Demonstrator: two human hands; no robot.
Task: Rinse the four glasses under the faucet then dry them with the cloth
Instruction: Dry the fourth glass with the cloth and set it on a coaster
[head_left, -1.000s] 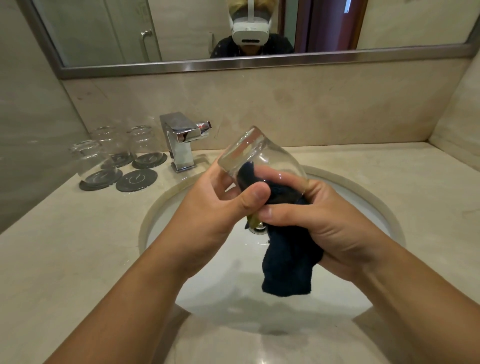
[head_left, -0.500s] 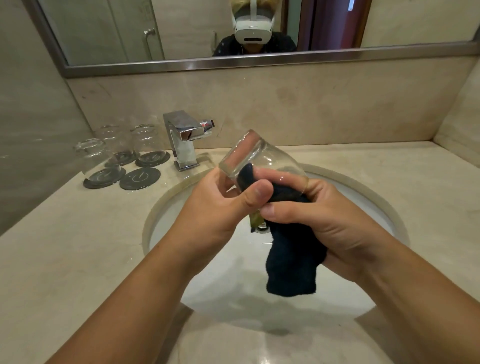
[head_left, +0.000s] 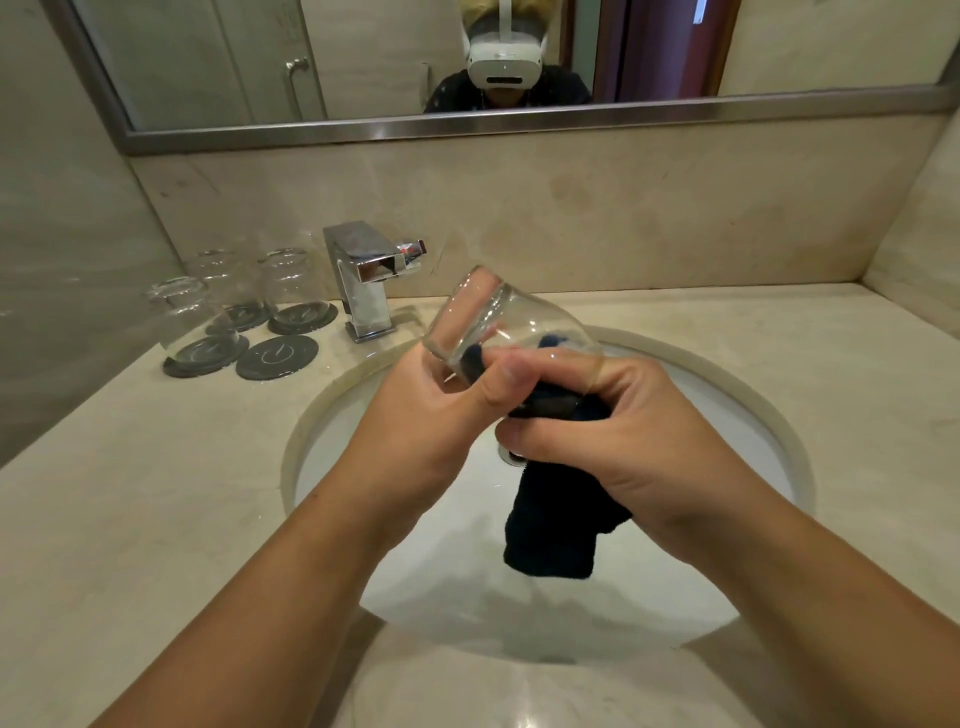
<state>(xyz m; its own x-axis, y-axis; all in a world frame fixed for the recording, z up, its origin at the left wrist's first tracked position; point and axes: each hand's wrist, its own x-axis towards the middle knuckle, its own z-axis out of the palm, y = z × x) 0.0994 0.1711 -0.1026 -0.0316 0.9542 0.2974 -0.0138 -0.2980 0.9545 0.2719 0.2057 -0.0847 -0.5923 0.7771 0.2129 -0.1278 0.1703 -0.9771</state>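
Left grip (head_left: 431, 421) clasps the tilted glass (head_left: 498, 322) above the sink (head_left: 727, 410); right grip (head_left: 639, 447) pinches the cloth (head_left: 556, 530). Wet glass could slip!

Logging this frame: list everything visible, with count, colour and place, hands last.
held glass: one, clear, tilted above the sink, cloth stuffed in its mouth
standing glasses: three, clear, on coasters left of the faucet
cloth: one, dark blue, partly inside the held glass, rest hanging over the sink
coasters: four, dark grey, back left of the counter; one bare
faucet: one, chrome, behind the sink
sink: one, white, centre
counter: one, beige
mirror: one, steel-framed, on the wall
left hand: grips the held glass
right hand: grips the cloth
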